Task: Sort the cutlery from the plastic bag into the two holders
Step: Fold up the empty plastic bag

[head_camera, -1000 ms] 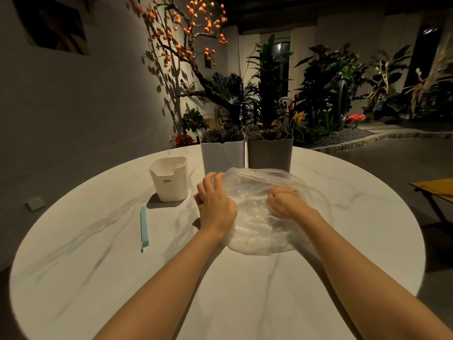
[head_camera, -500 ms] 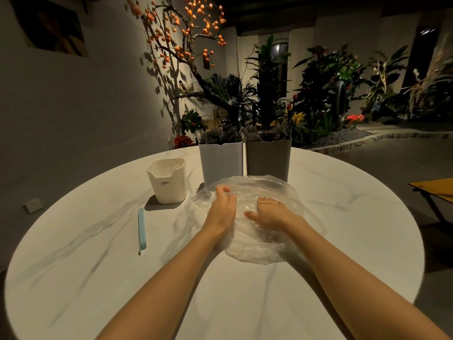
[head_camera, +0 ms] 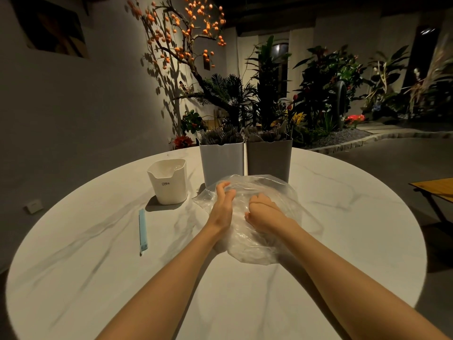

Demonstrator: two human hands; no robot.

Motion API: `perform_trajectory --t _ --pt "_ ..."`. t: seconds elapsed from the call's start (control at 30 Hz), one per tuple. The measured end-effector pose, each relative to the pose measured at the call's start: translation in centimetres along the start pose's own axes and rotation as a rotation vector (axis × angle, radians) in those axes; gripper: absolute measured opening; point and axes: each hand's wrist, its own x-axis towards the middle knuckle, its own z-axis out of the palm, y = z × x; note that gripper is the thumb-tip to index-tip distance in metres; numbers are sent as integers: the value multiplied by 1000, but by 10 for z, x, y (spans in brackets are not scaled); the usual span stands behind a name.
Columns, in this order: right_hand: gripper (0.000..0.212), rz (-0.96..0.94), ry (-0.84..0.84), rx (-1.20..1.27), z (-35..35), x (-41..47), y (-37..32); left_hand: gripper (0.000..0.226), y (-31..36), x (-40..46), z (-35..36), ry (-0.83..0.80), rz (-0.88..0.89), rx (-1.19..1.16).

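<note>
A clear, crumpled plastic bag [head_camera: 252, 249] lies on the round marble table [head_camera: 343, 229], just in front of two tall holders. Its contents cannot be made out through the film. My left hand [head_camera: 221, 207] grips the bag's left side with curled fingers. My right hand [head_camera: 263, 212] sits beside it, fingers curled into the film on top. The light grey holder [head_camera: 221, 160] and the darker grey holder [head_camera: 269, 158] stand side by side, both packed with cutlery handles-down.
A small white container [head_camera: 169, 182] marked CRBW stands left of the holders. A thin light-blue stick [head_camera: 143, 230] lies on the table further left. Plants and a tree with orange fruit fill the room behind; a wooden bench edge [head_camera: 434, 187] shows at right.
Both hands have moved closer together on the bag and bunched it up. The bag has shifted slightly toward the holders.
</note>
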Motion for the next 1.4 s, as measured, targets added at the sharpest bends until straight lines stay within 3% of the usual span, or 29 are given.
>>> perform_trajectory --t 0.17,0.33,0.47,0.77,0.9,1.03,1.23,1.4 --pt "57 -22 -35 83 -4 -5 -4 26 2 -2 0 -24 13 -51" --pt "28 -142 -87 49 -16 -11 6 22 0 2 -3 47 44 12" --pt "17 -205 -117 82 -16 -10 19 27 -2 5 -10 85 40 42" --pt "27 -294 -134 121 -17 -8 30 37 5 1 -15 113 52 35" --pt "27 -321 -109 348 -18 -6 34 23 3 3 -20 174 73 65" --pt "17 -394 -117 574 -23 -8 35 26 13 2 -19 153 93 46" --pt "27 -451 -131 927 -29 -11 37 42 24 -2 -15 114 156 -30" --pt "18 -540 -233 971 -36 -17 36 53 28 -7 -24 48 -7 -198"
